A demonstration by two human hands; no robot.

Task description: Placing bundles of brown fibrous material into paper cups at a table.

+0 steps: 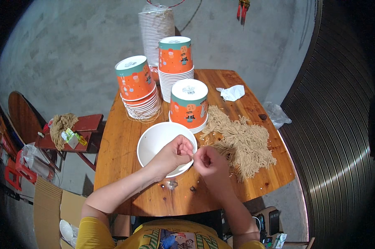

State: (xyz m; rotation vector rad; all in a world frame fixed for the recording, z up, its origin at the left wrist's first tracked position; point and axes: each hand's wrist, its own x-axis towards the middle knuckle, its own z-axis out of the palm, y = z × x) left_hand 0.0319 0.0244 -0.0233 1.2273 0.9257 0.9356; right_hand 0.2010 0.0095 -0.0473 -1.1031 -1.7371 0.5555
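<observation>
At frame centre, the left hand (175,152) and right hand (209,161) are brought together, fingers pinched on a thread over a white paper bowl's (152,141) rim.

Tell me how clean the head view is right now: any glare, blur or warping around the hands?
Head view: strong fisheye bend, the table edges curve and the corners go black. Light is even and soft. The white bowl is bright but not blown out. The left hand and right hand are sharp at centre, meeting at the bowl's rim; the strings blur slightly.
</observation>
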